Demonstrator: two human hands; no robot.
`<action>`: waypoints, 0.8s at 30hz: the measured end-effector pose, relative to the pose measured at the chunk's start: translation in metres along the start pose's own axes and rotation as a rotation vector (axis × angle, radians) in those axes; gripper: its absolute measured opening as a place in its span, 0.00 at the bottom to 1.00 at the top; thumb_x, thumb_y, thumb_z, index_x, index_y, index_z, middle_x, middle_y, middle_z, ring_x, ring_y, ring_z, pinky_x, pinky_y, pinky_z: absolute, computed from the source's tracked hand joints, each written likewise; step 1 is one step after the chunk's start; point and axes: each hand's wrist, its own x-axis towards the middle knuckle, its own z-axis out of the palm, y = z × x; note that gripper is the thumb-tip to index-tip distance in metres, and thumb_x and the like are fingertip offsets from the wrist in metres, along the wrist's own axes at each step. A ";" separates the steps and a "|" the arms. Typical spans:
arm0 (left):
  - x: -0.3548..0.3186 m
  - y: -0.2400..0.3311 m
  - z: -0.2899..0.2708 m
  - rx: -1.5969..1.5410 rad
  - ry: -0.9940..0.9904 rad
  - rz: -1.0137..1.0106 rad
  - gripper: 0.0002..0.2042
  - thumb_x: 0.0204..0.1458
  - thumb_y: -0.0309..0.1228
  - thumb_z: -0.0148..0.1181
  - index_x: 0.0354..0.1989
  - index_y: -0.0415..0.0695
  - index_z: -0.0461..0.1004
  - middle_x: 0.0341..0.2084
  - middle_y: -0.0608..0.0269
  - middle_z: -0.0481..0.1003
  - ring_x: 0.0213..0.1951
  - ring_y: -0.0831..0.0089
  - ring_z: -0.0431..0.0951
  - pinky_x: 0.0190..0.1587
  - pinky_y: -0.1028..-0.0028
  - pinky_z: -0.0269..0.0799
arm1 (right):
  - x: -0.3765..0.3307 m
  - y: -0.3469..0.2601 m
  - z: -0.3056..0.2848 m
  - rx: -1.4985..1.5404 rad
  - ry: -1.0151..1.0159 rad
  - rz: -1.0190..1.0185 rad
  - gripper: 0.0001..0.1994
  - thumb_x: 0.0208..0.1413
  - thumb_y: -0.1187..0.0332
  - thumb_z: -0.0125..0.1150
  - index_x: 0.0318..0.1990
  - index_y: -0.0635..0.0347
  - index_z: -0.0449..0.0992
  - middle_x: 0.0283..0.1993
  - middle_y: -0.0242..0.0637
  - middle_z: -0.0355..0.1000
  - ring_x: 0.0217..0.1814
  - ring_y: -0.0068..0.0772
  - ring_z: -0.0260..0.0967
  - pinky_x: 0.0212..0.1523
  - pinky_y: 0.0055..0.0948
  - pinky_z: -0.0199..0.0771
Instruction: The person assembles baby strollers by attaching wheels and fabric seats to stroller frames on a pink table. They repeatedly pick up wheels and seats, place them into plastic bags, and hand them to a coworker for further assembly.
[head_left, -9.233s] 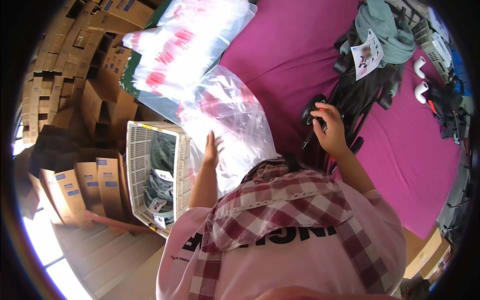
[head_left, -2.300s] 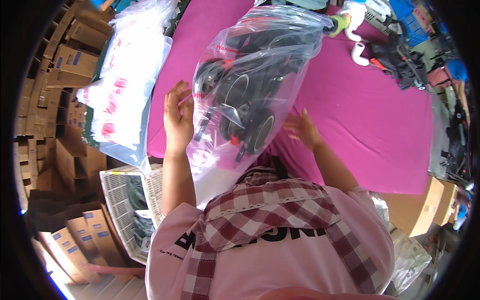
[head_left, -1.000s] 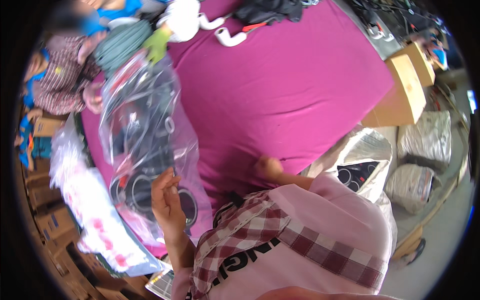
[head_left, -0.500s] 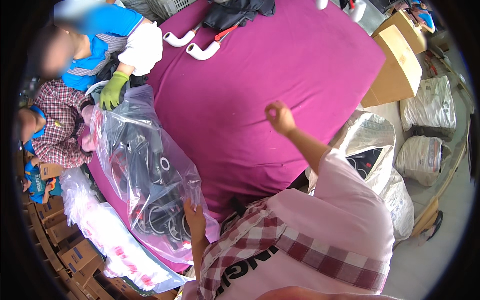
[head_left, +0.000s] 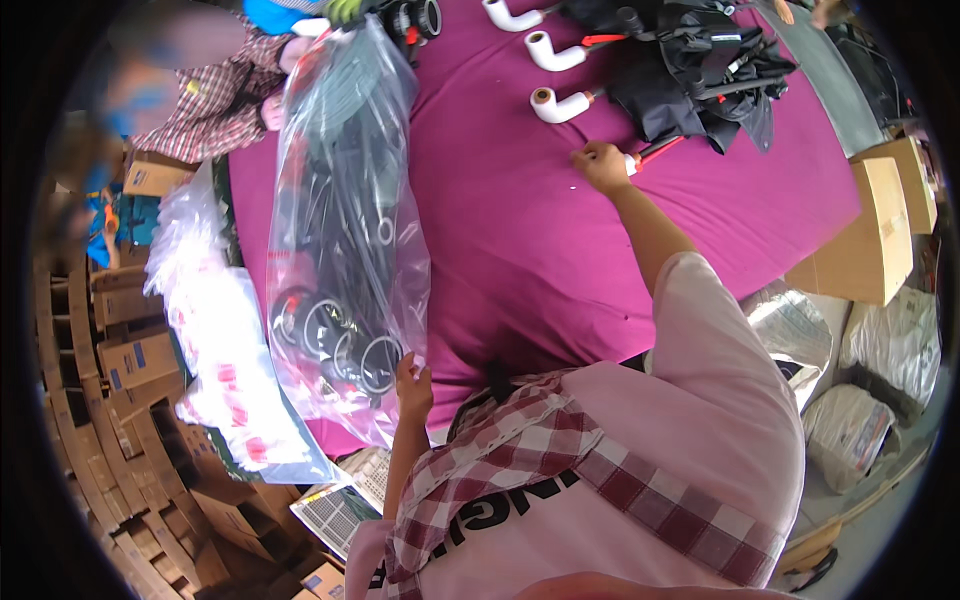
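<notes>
A long clear plastic bag [head_left: 405, 270] lies on the purple cloth, filled with dark umbrellas whose ringed ends [head_left: 325, 330] show through the near part. My left hand [head_left: 414, 388] pinches the bag's near right edge with closed fingers. At the far right my right hand [head_left: 600, 166] is closed around the handle of a black umbrella [head_left: 660, 152]; a bit of white and its red shaft show beyond my fingers. Just past that hand lie several more black folded umbrellas [head_left: 690, 70] with curved white handles [head_left: 560, 105] pointing left.
Purple cloth [head_left: 510, 240] covers the table. A co-worker's pink-gloved hands [head_left: 273, 112] and another's green glove [head_left: 345, 10] are by the bag's far end. Stacked clear bags [head_left: 225, 360] lie left. Cardboard boxes [head_left: 870, 230] and white sacks [head_left: 845, 435] stand right; more cartons [head_left: 140, 370] stand left.
My right hand has gone from above bare cloth to an umbrella's handle and closed on it. My left hand stays at the bag's edge. The bag lies straighter, and the view has shifted.
</notes>
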 end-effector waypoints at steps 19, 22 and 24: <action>0.047 -0.089 -0.053 -0.026 -0.367 0.472 0.22 0.62 0.34 0.57 0.62 0.38 0.65 0.54 0.43 0.74 0.58 0.54 0.74 0.59 0.61 0.68 | -0.368 -0.069 0.096 0.078 -0.016 0.236 0.13 0.57 0.57 0.64 0.37 0.57 0.81 0.31 0.39 0.77 0.35 0.37 0.75 0.40 0.37 0.75; 0.044 -0.004 -0.077 -0.373 -0.335 0.691 0.23 0.67 0.38 0.51 0.65 0.36 0.63 0.61 0.44 0.69 0.62 0.57 0.70 0.64 0.63 0.65 | -0.416 -0.206 0.061 0.246 -0.161 -0.447 0.10 0.52 0.64 0.71 0.33 0.61 0.79 0.35 0.41 0.77 0.42 0.40 0.75 0.47 0.35 0.73; 0.014 0.107 -0.102 -0.643 -0.334 0.932 0.23 0.69 0.36 0.47 0.67 0.35 0.60 0.65 0.43 0.64 0.67 0.54 0.63 0.69 0.62 0.57 | -0.413 -0.257 -0.004 0.055 0.101 -0.807 0.11 0.51 0.64 0.71 0.34 0.59 0.77 0.43 0.40 0.76 0.50 0.47 0.73 0.53 0.43 0.69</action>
